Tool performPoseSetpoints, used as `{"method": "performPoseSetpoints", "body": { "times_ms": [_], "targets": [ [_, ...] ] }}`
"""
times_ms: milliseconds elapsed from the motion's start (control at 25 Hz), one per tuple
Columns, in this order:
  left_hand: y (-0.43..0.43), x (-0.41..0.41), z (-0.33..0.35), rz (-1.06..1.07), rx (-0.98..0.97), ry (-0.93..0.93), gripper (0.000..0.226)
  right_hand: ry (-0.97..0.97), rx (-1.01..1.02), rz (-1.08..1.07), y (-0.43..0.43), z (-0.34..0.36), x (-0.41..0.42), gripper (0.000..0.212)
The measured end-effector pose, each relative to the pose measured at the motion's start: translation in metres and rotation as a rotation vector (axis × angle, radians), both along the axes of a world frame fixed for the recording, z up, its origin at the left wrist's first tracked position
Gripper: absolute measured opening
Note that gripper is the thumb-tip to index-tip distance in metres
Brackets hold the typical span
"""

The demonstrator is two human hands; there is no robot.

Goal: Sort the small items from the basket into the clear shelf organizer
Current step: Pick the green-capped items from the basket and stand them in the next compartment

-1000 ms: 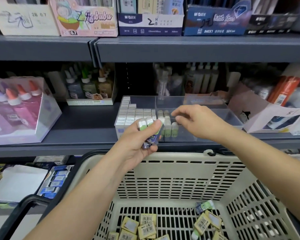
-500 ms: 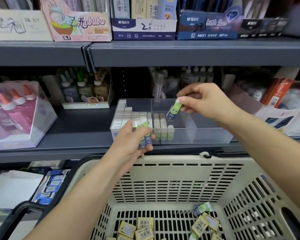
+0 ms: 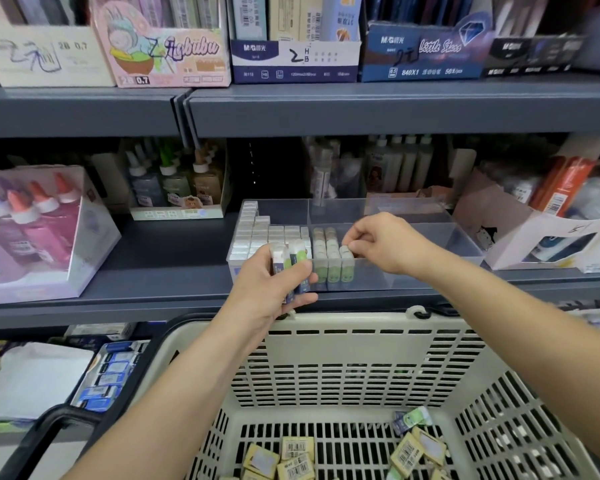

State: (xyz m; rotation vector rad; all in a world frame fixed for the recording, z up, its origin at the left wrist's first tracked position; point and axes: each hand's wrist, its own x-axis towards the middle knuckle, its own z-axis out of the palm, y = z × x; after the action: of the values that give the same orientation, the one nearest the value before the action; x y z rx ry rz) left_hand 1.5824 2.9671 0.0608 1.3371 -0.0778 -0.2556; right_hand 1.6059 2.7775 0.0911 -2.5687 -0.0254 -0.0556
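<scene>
The clear shelf organizer (image 3: pixel 430 271), a smooth rectangular box of transparent plastic with thin dividers, sits on the grey metal shelf (image 3: pixel 136 271) just above the basket (image 3: pixel 343 329), a cream plastic crate with slotted walls. The organizer's left compartment is packed with white blocks (image 3: pixel 264 233) standing on end in tidy rows. The next compartment holds upright green-sleeved erasers (image 3: pixel 326 258) with rounded pale tops. The right hand (image 3: pixel 388 244) reaches over the front wall, its fingers (image 3: pixel 352 242) curled and pinching the top of the end eraser (image 3: pixel 347 268) at the right of the front row, which stands in the compartment against its neighbours. The left hand (image 3: pixel 271 285) hovers before the organizer's left front corner, its fingers (image 3: pixel 300 300) wrapped round a small bundle of erasers (image 3: pixel 293 258) in glossy blue and green sleeves, their white ends poking above the hand. On the basket's grid floor lie flat yellowish square packets (image 3: pixel 297 448) with barcode labels, and one loose blue-green eraser (image 3: pixel 411 419) lies near the right wall.
</scene>
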Motion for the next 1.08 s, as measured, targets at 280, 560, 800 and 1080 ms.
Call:
{"method": "performPoseSetpoints", "body": {
  "times_ms": [280, 560, 800, 1080],
  "targets": [
    [-0.002, -0.002, 0.000, 0.012, 0.013, -0.023, 0.016, -0.008, -0.215, 0.028, 0.003, 0.006, -0.003, 0.014],
    [-0.001, -0.005, 0.001, -0.068, 0.102, -0.086, 0.012, -0.088, 0.195, 0.201, 0.037, 0.021, -0.035, 0.008],
    [0.003, -0.004, 0.001, 0.032, 0.146, -0.082, 0.019, -0.183, 0.416, 0.043, 0.004, 0.049, -0.019, 0.010],
    [0.002, -0.001, 0.004, -0.065, 0.052, 0.104, 0.018, -0.156, 0.059, -0.086, -0.003, 0.022, 0.004, 0.018]
  ]
}}
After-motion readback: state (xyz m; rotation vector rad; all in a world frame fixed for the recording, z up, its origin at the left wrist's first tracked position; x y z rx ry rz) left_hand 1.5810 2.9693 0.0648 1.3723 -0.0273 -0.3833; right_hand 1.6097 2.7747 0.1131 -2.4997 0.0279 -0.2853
